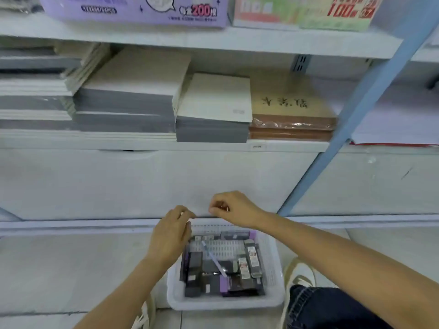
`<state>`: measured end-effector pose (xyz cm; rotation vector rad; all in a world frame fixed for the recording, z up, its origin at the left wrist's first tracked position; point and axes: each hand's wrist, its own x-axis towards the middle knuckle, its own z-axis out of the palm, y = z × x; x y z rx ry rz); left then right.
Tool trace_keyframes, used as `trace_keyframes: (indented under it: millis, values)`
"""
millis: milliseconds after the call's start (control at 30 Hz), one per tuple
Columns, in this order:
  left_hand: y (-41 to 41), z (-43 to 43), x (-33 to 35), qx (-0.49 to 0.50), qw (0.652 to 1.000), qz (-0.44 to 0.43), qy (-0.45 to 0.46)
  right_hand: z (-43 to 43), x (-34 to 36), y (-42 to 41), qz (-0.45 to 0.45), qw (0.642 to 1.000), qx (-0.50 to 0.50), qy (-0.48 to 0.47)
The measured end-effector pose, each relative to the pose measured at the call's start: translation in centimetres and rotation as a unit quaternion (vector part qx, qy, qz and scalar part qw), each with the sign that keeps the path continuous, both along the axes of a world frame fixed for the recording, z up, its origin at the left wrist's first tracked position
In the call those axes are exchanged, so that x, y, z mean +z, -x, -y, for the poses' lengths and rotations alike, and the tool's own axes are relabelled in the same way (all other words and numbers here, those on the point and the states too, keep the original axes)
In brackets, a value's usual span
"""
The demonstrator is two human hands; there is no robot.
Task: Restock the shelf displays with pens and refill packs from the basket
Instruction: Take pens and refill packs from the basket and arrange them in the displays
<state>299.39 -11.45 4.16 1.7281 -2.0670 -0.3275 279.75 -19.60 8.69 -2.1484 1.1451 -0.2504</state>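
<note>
While both your hands hang above the far end of the basket [269, 257], neither one is inside it. Your left hand [172, 232] is over the basket's far left corner, back of the hand towards you, fingers curled in and the thumb tip meeting the forefinger near the top. Your right hand [234, 208] sits a little farther and to the right, just beside the left one, in front of the white panel [142, 181] under the shelf. Its fingers [219, 206] are bunched tightly, tips drawn together and pointing left. Both hands look set as if pinching something very small or thin between them, but the blur hides it, so I cannot tell whether either holds anything.

Below them the white slotted basket stands on the pale floor [59, 269], between your shoes. Dark and purple refill packs [209, 284] fill its near half, two red-labelled packs [252, 255] lie along its right side, and a slim pen [213, 257] rests diagonally across the heap.

On the shelf [166, 146] above, grey and white paper stacks [133, 96] lie side by side, with plastic-wrapped brown books [292, 110] at the right, next to the blue upright [356, 115].
</note>
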Motion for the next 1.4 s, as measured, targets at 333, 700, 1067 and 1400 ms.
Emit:
trace_keyframes:
  millis: [333,700,1067,1400]
  values:
    - [-1.9,-5.4,-11.4,-0.058,0.967,0.14,-0.202,-5.8,-18.3,0.6,-0.262,0.95,0.017,-0.166]
    - [-1.7,-5.4,-12.2,-0.035,0.978,0.112,-0.17,-4.7,-19.7,0.7,-0.245,0.957,0.068,-0.14]
    - [4.2,-2.2,-7.4,0.166,0.73,-0.559,-0.358,-3.6,-12.4,-1.3,0.099,0.954,-0.054,-0.277]
    - [4.0,-1.5,-7.7,0.312,0.613,-0.679,-0.257,-3.9,-13.3,-1.1,0.108,0.953,-0.127,-0.253]
